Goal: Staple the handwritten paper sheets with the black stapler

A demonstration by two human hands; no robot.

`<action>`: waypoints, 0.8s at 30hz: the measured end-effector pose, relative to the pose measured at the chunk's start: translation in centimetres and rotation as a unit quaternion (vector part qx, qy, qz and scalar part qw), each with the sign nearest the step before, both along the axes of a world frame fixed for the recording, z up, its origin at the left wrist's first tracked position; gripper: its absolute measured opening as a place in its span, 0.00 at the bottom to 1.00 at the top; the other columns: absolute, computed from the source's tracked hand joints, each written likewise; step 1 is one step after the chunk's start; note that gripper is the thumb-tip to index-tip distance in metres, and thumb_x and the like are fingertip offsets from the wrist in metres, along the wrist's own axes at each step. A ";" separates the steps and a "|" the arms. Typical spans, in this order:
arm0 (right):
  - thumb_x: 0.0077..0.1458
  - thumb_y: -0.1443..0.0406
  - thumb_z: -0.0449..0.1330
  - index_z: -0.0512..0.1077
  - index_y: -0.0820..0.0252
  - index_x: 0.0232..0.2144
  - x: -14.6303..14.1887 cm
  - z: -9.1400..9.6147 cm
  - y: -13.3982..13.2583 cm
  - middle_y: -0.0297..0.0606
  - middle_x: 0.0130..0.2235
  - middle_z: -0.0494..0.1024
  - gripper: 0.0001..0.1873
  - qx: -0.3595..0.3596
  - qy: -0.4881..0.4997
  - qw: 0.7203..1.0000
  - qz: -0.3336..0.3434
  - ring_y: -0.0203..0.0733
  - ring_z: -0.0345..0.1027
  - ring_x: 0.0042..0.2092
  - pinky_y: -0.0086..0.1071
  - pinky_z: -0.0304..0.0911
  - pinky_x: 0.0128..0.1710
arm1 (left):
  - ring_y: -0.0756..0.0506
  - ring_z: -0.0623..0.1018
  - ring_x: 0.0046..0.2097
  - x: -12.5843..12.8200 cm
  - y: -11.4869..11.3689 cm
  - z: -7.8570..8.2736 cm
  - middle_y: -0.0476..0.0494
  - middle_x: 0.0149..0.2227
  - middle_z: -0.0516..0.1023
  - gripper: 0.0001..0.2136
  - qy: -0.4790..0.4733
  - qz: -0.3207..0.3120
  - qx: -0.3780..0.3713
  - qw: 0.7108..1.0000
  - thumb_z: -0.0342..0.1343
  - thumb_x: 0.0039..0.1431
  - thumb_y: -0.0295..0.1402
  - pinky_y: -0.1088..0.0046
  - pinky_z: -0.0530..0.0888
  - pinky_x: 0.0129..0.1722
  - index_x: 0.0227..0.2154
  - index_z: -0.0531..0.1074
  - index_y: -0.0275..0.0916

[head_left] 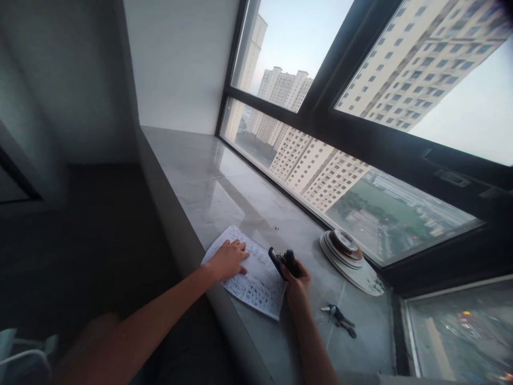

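Note:
Sheets of paper (256, 286) covered in handwriting lie on the grey window sill, partly over its front edge. My left hand (229, 260) rests flat on the paper's left part, fingers spread. A black stapler (284, 261) is gripped in my right hand (297, 283) at the paper's right edge. The stapler's jaws are apart and point up and away from me. Whether its jaws touch the paper I cannot tell.
To the right lies a bunch of keys (340, 319). A stack of round plate-like discs (350, 259) stands against the window frame. The sill (188, 176) ends in a front edge dropping to a dark floor. A white object (26, 353) shows at lower left.

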State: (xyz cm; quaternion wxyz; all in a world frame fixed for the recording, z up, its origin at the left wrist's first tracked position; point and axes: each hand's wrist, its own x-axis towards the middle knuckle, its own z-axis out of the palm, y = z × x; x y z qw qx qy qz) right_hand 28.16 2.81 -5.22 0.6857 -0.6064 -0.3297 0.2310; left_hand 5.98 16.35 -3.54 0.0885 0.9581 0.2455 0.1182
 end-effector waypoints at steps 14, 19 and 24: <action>0.42 0.49 0.71 0.80 0.67 0.39 1.5 2.2 -1.7 0.38 0.30 0.80 0.29 -0.122 -0.167 0.970 -0.126 0.47 0.72 0.32 0.32 0.63 0.31 | 0.38 0.72 0.49 0.3 -1.1 0.3 0.43 0.42 0.76 0.11 -0.022 0.042 -0.046 0.998 0.64 0.57 0.44 0.59 0.64 0.49 0.37 0.80 0.42; 0.43 0.50 0.67 0.81 0.65 0.37 3.7 1.9 -2.7 0.45 0.31 0.82 0.25 -0.278 -0.302 0.888 -0.209 0.54 0.75 0.34 0.36 0.62 0.33 | 0.38 0.73 0.48 0.6 -1.1 0.5 0.41 0.41 0.77 0.06 -0.005 0.026 -0.027 0.999 0.62 0.60 0.35 0.62 0.65 0.46 0.33 0.79 0.38; 0.46 0.51 0.65 0.80 0.63 0.40 4.4 1.8 -2.7 0.48 0.35 0.83 0.24 -0.350 -0.333 0.860 -0.161 0.59 0.75 0.40 0.39 0.64 0.37 | 0.43 0.74 0.44 0.1 -0.7 -0.1 0.44 0.37 0.76 0.05 -0.011 0.016 -0.042 0.999 0.59 0.62 0.28 0.66 0.67 0.44 0.31 0.78 0.39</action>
